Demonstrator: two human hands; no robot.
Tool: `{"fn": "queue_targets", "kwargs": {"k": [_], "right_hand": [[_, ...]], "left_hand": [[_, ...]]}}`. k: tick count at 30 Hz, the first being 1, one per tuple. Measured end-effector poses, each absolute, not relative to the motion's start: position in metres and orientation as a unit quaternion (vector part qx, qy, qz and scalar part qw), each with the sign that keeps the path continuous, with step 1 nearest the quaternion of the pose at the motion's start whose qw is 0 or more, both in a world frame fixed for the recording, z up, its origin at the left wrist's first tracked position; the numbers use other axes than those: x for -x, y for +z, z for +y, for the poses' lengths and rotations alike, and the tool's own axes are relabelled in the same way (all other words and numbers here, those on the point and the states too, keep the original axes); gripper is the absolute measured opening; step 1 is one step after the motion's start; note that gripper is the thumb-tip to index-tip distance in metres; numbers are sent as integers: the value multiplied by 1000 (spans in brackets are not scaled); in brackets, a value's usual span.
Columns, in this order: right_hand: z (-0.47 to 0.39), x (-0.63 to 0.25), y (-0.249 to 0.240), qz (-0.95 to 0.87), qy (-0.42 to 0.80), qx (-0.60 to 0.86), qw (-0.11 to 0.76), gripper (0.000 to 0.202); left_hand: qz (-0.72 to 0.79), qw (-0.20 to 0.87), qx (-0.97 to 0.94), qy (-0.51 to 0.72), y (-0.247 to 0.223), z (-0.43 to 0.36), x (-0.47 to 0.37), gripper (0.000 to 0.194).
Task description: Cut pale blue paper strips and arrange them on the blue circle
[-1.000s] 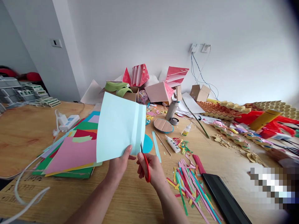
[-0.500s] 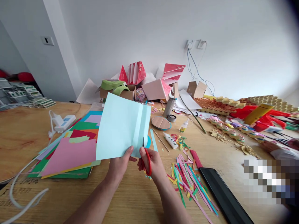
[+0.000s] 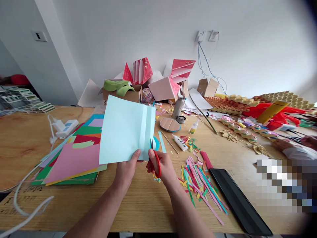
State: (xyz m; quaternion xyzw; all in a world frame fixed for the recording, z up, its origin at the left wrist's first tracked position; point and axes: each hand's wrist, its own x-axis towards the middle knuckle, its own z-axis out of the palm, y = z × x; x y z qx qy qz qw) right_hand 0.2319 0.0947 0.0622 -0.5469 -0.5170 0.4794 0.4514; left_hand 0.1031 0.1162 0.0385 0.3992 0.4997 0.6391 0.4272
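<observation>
A light blue sheet of paper (image 3: 121,130) with creases along its right side is held up over the table. My left hand (image 3: 128,165) pinches its lower edge, thumb in front and fingers behind. In my right hand (image 3: 162,167) is a pair of scissors with red handles (image 3: 157,165); the fingers are closed round them. The blades point upward at the sheet's right edge, where a strip bends away beside them. Behind that edge lies a blue round piece (image 3: 156,143), partly hidden.
Coloured paper sheets (image 3: 74,158) are stacked left, near a power strip (image 3: 67,129). Paper strips (image 3: 198,185) and a black tray-like object (image 3: 237,198) lie right. Beyond are a glue bottle (image 3: 180,142), cardboard disc (image 3: 169,124) and metal flask (image 3: 178,108). Another person's hand (image 3: 309,142) shows far right.
The view has tilted slightly down, so the table's front edge shows. The strip at the sheet's right edge now bends away further by the scissor blades. Both hands keep their grips.
</observation>
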Motion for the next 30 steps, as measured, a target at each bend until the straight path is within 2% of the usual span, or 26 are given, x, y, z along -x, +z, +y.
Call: {"fn": "queue_targets", "kwargs": {"k": [5, 13, 19, 22, 26, 30], "right_hand": [[95, -232, 61, -518, 490, 539, 449, 61], [95, -230, 57, -511, 518, 538, 425, 63], [94, -231, 61, -536, 543, 523, 380, 64], [90, -234, 66, -565, 569, 476, 362, 65], [88, -237, 68, -575, 577, 412, 409, 63], [90, -237, 65, -529, 553, 441, 469, 62]], "left_hand": [[487, 456, -389, 636, 35, 118, -103, 48], [506, 394, -367, 673, 53, 114, -104, 38], [475, 421, -310, 708, 54, 124, -99, 53], [476, 416, -303, 713, 53, 126, -96, 53], [480, 422, -301, 708, 55, 125, -97, 52], [493, 439, -329, 676, 55, 120, -101, 52]]}}
